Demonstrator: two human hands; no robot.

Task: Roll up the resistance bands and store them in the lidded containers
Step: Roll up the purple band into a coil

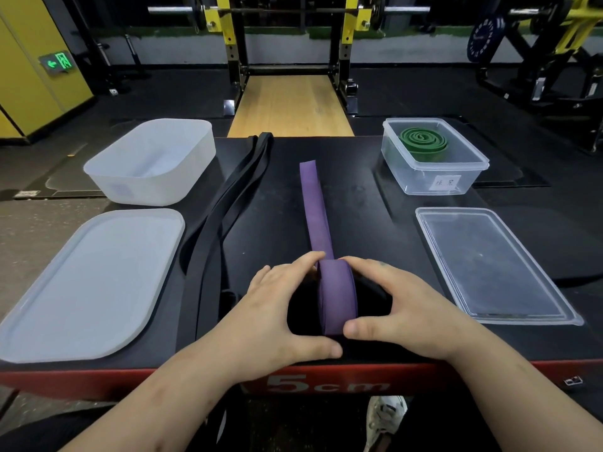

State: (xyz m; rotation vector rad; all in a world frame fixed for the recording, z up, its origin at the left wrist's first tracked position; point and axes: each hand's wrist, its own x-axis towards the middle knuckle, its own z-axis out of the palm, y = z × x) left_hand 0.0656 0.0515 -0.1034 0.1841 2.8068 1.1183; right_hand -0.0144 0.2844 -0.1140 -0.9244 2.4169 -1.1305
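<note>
Purple band (337,298): coil stands on edge at 6 o'clock of the platform (375,223), gripped from both sides by left hand (277,308) and right hand (401,308), equally near. Unrolled tail runs toward 12 o'clock; rolling should proceed that way.

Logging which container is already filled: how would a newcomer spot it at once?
Start at the black platform with the red front edge and look to its far right corner. There stands a clear container, with a clear flat lid lying nearer the red edge. Unlike the frosted white container at far left, it holds a coiled green band and bears a small white label.
</note>
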